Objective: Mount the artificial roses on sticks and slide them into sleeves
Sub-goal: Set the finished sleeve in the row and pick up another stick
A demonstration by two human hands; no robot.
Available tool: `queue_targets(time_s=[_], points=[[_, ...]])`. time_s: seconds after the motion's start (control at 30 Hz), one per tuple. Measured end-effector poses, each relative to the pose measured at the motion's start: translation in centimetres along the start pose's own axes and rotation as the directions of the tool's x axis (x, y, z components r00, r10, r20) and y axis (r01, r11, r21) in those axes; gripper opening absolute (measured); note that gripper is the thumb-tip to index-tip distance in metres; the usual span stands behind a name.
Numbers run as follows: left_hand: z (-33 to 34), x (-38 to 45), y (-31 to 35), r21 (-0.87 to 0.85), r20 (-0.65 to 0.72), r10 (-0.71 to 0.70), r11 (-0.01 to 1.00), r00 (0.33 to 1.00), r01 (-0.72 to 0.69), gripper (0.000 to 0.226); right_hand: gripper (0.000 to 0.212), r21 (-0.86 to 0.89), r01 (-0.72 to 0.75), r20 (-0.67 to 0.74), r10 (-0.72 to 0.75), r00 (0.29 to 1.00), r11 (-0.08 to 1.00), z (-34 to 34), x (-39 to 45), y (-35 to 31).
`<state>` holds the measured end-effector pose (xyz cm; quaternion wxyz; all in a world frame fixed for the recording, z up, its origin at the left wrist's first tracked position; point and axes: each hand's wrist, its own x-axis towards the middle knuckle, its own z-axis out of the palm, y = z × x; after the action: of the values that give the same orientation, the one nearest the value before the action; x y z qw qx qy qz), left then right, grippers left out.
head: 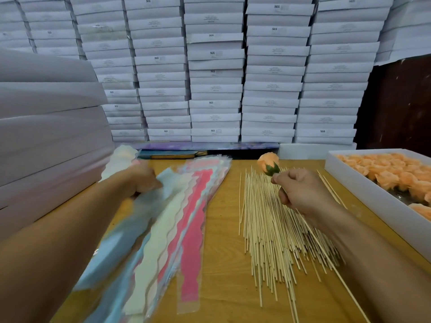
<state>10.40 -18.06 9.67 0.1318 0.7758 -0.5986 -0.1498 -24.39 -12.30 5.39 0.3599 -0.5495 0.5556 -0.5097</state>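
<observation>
— How much of the task can be counted as done?

— 1 rose [268, 163] is seen already mounted: it sits on a stick [331, 259] that is pinched just under the green base by the right hand [300, 194], its grip curled tight round the stick, raised over the loose pile of sticks [275, 231] on the desk [221, 241].

— And the sleeving?

— Not yet done for this rose. The fanned stack of sleeves [177, 224] is reached by the left hand [142, 180] near its wide end. That part is blurred, so whether a sleeve is pinched cannot be told. A pale shape lies beyond that hand — possibly a finished piece, but it is too blurred to be called one.

— What is left?

— Much, it is judged: the white tray [373, 192] at the right is filled with many unmounted orange roses [396, 171], and plenty of sticks and sleeves lie unused.
</observation>
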Motion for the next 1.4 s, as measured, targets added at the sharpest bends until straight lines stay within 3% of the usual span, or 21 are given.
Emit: queue_targets(time_s=[0.07,0.13,0.27,0.37,0.5,0.57,0.67,0.83,0.97,1.07,1.2,1.3,1.4], points=[[0.1,-0.4,2.2,-0.099,-0.046,0.083,0.991,0.995,-0.088,0.021,0.02,-0.007,-0.011,0.008,0.011,1.0,1.0,0.1,0.0,-0.1],[0.5,-0.9,4.3,-0.322,-0.024,0.128,0.938,0.991,-0.129,0.017,0.02,0.016,-0.038,0.036,0.037,0.999,0.999,0.1,-0.2,-0.3],[1.9,-2.8,8.4,-0.614,0.003,0.184,0.776,0.983,-0.143,0.02,0.019,0.272,-0.148,0.178,0.102,0.979,0.951,0.4,-1.0,-1.1],[3.4,-4.3,10.6,-0.685,0.066,0.199,0.722,0.978,-0.1,0.023,0.019,0.414,-0.238,0.322,0.103,0.941,0.879,0.5,-1.3,-1.7],[5.8,-5.3,12.6,-0.576,0.022,0.2,0.804,0.98,-0.151,0.024,0.02,0.462,-0.313,0.452,0.084,0.888,0.83,0.2,-1.2,-1.8],[6.9,-5.4,13.2,-0.552,-0.043,0.22,0.808,0.975,-0.207,0.023,0.02,0.442,-0.317,0.461,0.091,0.883,0.839,0.2,-1.3,-1.9],[8.5,-5.4,14.1,-0.63,-0.075,0.267,0.734,0.961,-0.253,0.019,0.019,0.372,-0.268,0.415,0.099,0.904,0.889,0.4,-1.6,-1.9],[9.8,-5.9,15.1,-0.758,-0.05,0.267,0.618,0.962,-0.21,0.021,0.019,0.394,-0.232,0.316,0.106,0.943,0.889,1.1,-1.7,-1.7],[9.2,-6.3,14.9,-0.82,0.175,0.271,0.572,0.946,-0.012,0.032,0.019,0.286,-0.165,0.133,0.132,0.982,0.944,0.8,-1.0,-1.2],[7.7,-6.5,14.0,-0.731,0.392,0.303,0.676,0.868,0.094,0.038,0.018,0.225,-0.1,0.002,0.102,0.995,0.969,0.1,-0.4,-0.9],[6.1,-6.0,12.5,-0.604,0.574,0.312,0.786,0.758,0.134,0.067,0.018,0.368,-0.127,0.053,0.116,0.992,0.921,-0.3,-0.4,-1.2],[6.9,-5.8,12.7,-0.742,0.508,0.317,0.633,0.801,0.22,0.067,0.019,0.507,-0.192,0.168,0.123,0.978,0.84,0.2,-1.0,-1.7],[8.6,-4.9,13.4,-0.922,0.352,0.31,0.278,0.883,0.269,0.044,0.019,0.566,-0.267,0.274,0.127,0.953,0.78,0.5,-1.4,-1.9]])
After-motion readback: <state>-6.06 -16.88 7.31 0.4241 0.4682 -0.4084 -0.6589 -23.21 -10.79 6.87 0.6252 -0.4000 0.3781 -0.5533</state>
